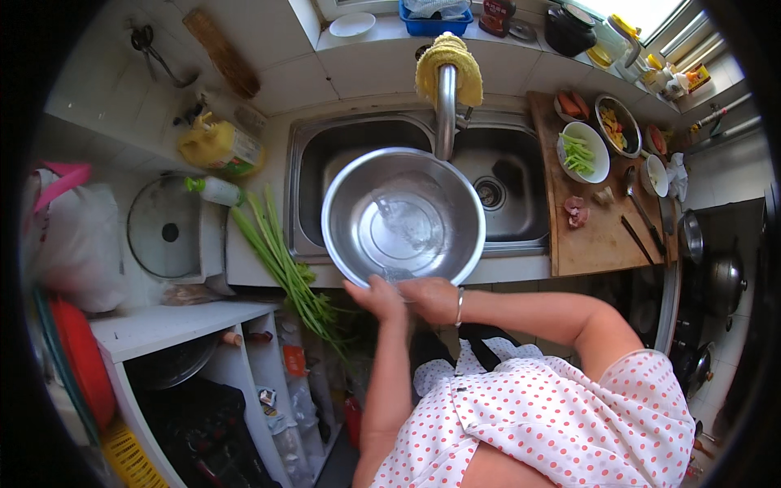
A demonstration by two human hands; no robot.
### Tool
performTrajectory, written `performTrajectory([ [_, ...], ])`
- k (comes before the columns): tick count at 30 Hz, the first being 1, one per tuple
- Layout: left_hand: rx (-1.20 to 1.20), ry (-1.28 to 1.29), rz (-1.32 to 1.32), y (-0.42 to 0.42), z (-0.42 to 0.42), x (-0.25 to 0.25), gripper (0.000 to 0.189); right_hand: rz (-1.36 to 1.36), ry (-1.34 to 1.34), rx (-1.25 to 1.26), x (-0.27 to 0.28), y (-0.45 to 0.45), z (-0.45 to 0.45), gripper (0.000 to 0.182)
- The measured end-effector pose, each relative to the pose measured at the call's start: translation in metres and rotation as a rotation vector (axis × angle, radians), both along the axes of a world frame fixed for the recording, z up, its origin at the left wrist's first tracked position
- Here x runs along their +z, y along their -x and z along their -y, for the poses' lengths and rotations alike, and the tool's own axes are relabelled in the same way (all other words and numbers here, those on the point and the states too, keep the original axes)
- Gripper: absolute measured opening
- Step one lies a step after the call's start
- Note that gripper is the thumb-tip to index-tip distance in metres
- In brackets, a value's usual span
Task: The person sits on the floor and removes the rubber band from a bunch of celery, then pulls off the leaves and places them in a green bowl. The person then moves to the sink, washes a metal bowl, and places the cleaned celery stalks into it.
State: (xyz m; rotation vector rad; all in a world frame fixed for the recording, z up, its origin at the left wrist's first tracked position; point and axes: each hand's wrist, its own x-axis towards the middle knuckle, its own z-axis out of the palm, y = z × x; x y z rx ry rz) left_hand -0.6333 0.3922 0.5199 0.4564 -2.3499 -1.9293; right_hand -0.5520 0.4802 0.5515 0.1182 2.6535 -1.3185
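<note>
A large stainless steel basin (341, 213) stands over the double sink (294, 183), under the faucet (447, 110). Inside it is a clear, shiny patch, water or clear plastic; I cannot tell which. My left hand (383, 300) is at the basin's near rim, its fingertips by the edge. Close beside it, my right hand (432, 300) is at the same rim, blurred, with a bracelet on the wrist. Something clear shows between the hands at the rim, too blurred to name. Whether either hand grips the basin is not plain.
Celery stalks (271, 244) overhang the counter's left edge, near a spray bottle (216, 190). A wooden cutting board (601, 244) on the right bears raw meat (576, 212), a bowl of cut celery (601, 161), a spoon (640, 204) and a knife (667, 213). A yellow cloth (470, 76) wraps the faucet.
</note>
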Motion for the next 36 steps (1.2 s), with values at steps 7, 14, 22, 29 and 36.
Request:
performTrajectory([
  [7, -0.348, -0.062, -0.022, 0.062, 0.03, -0.003, 0.029, 0.235, -0.622, 0.563, -0.021, 0.015, -0.146, 0.047],
  [14, -0.326, -0.122, 0.013, 0.058, 0.019, 0.013, 0.032, 0.159, -0.568, 0.054, -0.084, 0.095, -0.094, 0.066],
  [22, -0.239, -0.221, 0.072, 0.067, 0.023, 0.009, 0.03, 0.239, -0.356, 0.414, -0.049, 0.044, -0.092, 0.061],
  [29, -0.3, -0.181, 0.011, 0.063, 0.019, 0.011, 0.028, 0.093, -0.421, 0.084, -0.062, 0.129, -0.041, 0.059],
  [36, -0.22, -0.248, 0.086, 0.071, 0.025, 0.006, 0.029, 0.329, 0.035, 0.53, -0.039, 0.044, -0.058, 0.05],
])
